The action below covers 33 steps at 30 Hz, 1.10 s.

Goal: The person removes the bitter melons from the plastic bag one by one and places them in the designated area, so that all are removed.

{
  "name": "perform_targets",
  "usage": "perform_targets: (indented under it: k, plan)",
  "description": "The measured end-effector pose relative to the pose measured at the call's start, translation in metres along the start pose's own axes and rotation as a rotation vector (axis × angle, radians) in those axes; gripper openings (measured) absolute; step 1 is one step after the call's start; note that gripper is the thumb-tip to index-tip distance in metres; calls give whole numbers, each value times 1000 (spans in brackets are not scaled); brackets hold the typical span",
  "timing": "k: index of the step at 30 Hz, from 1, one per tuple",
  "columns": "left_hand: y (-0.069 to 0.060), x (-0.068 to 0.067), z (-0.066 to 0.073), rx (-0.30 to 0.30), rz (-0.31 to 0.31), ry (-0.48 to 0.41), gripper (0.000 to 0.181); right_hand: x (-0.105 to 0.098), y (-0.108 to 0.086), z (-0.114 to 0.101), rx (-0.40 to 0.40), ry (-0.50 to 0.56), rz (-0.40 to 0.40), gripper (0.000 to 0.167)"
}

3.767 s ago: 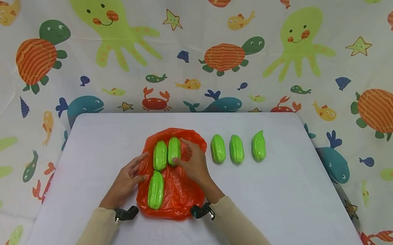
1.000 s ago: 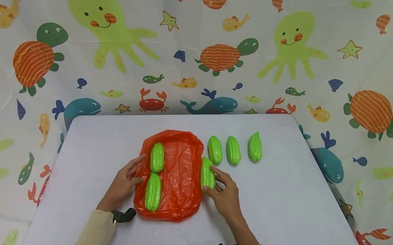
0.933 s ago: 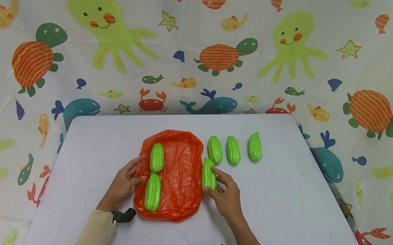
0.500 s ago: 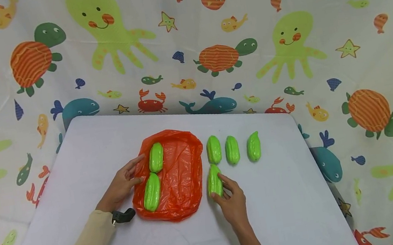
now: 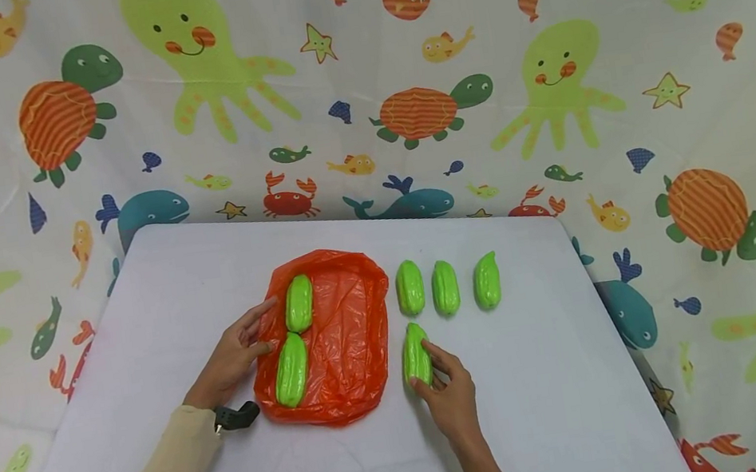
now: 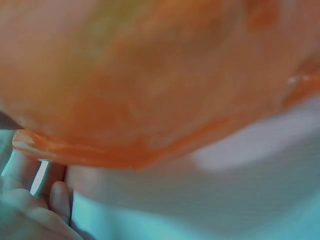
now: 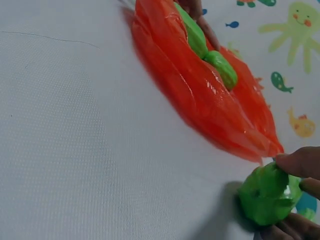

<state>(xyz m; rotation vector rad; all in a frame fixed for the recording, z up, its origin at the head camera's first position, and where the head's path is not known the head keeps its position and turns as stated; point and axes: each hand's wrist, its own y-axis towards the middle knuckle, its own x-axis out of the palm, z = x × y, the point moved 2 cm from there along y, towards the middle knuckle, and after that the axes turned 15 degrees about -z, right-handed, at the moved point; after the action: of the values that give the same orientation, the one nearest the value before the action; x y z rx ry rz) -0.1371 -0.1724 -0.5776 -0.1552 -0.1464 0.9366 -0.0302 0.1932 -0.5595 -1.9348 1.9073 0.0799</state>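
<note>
A red plastic bag (image 5: 345,337) lies spread wide on the white table, its sides standing up like a tray. Inside, along its left side, are two glossy green ribbed gourds (image 5: 299,303), one behind the other. My left hand (image 5: 229,362) grips the bag's left edge with thumb and fingers; the left wrist view shows the orange-red film over the fingers (image 6: 35,175). To the right of the bag, my right hand (image 5: 450,395) holds another green gourd (image 5: 416,356) between thumb and fingers. In the right wrist view that gourd (image 7: 270,195) is seen end-on, close to the tabletop.
Behind the right hand, three more green gourds stand in a row: one near the bag (image 5: 410,288), a middle one (image 5: 445,288) and one with a pointed tip (image 5: 487,282). A curtain printed with sea animals (image 5: 419,113) hangs along the table's back edge.
The right hand has lifted a gourd out of the bag's back part and brought it right and nearer, past the bag's edge. My left hand keeps its place at the bag.
</note>
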Motion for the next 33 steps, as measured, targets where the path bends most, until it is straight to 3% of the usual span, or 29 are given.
perform_targets:
  k: [13, 33]
  plan:
    - [-2, 1, 0, 10, -5, -6, 76, -3, 0, -2, -14, -57, -13, 71]
    - [-2, 1, 3, 2, 1, 7, 76, -5, 3, -11, -83, -94, 102, 68]
